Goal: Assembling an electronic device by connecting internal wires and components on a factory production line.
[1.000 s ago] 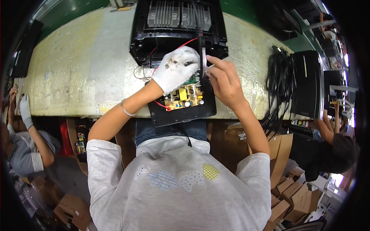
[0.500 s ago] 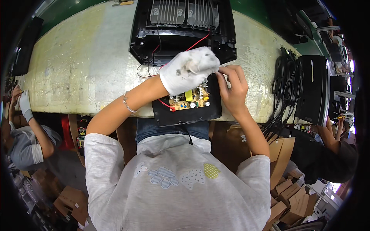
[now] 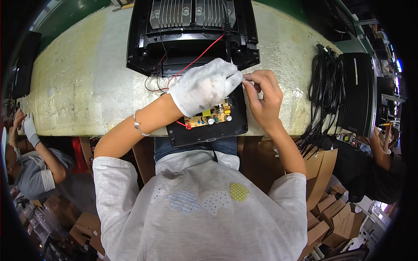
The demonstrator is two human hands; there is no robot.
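My left hand [image 3: 203, 85], in a stained white glove, is closed above a circuit board [image 3: 209, 120]. My bare right hand [image 3: 264, 98] pinches with thumb and forefinger right beside the gloved fingertips. Whatever lies between the two sets of fingertips is too small to make out. The board, with capacitors and a yellow transformer, sits on a black plastic panel [image 3: 196, 138] at the table's near edge. Beyond it stands a black housing [image 3: 183, 45] with a ribbed metal heat sink [image 3: 172, 15]. A red wire [image 3: 198, 58] runs from the housing to behind my left hand.
Coiled black cables [image 3: 324, 82] and a black case [image 3: 357, 93] lie at the table's right end. The worktable [image 3: 87, 78] has a taped plastic cover. Co-workers sit at left and right. Cardboard boxes [image 3: 335, 222] stand on the floor at lower right.
The housing and panel appear shifted slightly left in view. My left hand has turned a little, with its fingers still meeting those of my right hand.
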